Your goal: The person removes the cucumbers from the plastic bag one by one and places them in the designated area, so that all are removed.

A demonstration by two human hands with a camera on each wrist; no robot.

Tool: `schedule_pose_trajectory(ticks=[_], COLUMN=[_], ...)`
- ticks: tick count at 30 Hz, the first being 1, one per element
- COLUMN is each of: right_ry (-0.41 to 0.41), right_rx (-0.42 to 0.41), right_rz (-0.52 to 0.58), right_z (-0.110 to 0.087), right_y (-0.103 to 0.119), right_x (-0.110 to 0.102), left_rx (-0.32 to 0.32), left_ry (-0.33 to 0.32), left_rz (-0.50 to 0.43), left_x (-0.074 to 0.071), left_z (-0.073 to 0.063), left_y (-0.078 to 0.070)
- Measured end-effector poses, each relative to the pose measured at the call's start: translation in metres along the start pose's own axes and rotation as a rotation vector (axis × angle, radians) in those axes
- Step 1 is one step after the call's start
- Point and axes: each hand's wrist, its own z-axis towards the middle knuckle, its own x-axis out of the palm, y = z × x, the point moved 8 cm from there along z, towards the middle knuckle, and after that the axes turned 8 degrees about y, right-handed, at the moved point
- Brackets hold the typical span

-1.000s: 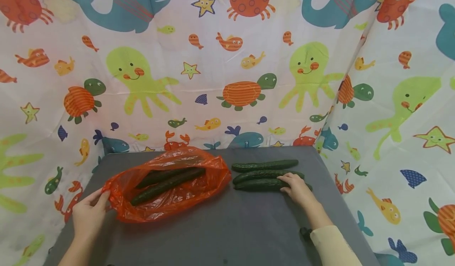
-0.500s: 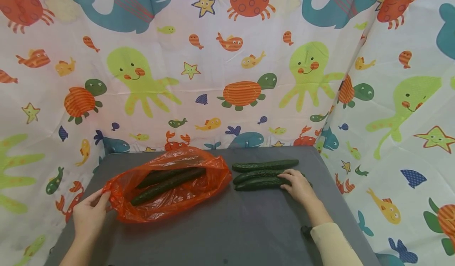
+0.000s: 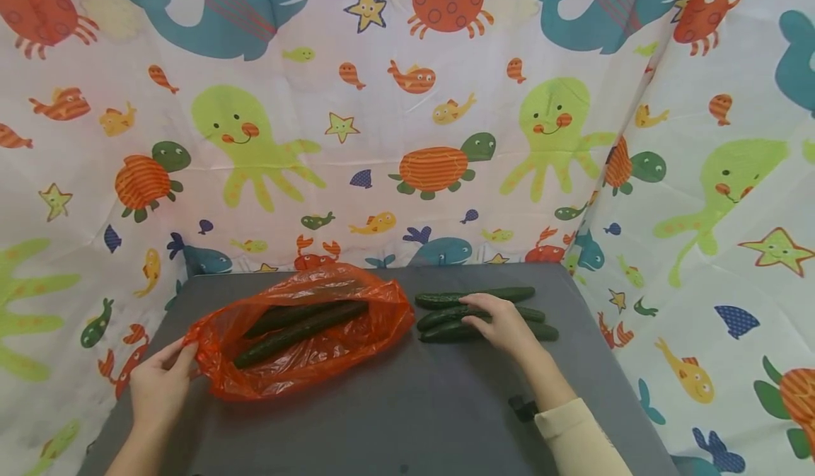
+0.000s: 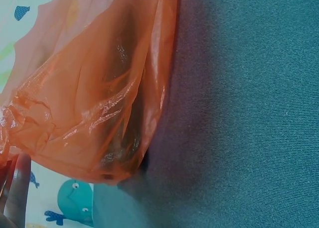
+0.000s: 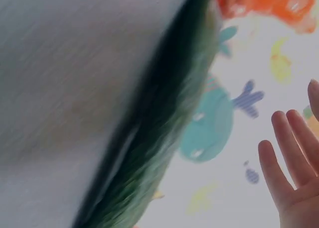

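At the left, my left hand (image 3: 159, 384) pinches the gathered end of a thin orange plastic bag (image 3: 255, 389). The bag lies spread with its mouth facing up, and dark green cucumbers (image 3: 296, 334) show inside. To the bag's right, a far cucumber (image 3: 439, 300), a middle cucumber (image 3: 436, 317) and a near cucumber (image 3: 439, 332) lie side by side. My right hand (image 3: 503, 324) hovers over them, partly covering them. In the right wrist view, that hand's fingers (image 5: 294, 146) are extended and spread, apart from the blurred cucumber (image 5: 169, 108). The left wrist view shows cucumbers through the plastic.
A grey cloth-covered table (image 3: 382, 426) bears everything. A white curtain (image 3: 356, 23) printed with sea animals encloses its back and both sides. Near the right sleeve (image 3: 579, 437), a small dark object (image 3: 522, 409) sits at the wrist.
My right hand has moved left along the cucumbers, from their right ends towards their middle. The left hand, the bag and the cucumbers have stayed put.
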Motion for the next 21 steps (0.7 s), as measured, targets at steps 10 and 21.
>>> schedule_pose_trajectory(ticks=[10,21], right_ry=[-0.058,0.161], right_rx=[-0.312,-0.351], right_rz=[0.136,0.123], right_z=[0.036,0.081], right_y=[0.084,0.155], right_x=[0.014,0.085], left_rx=[0.014,0.03], left_ry=[0.011,0.023], left_rz=[-0.03,-0.025], left_x=[0.002,0.005], left_z=[0.0,-0.003], left_y=[0.001,-0.003])
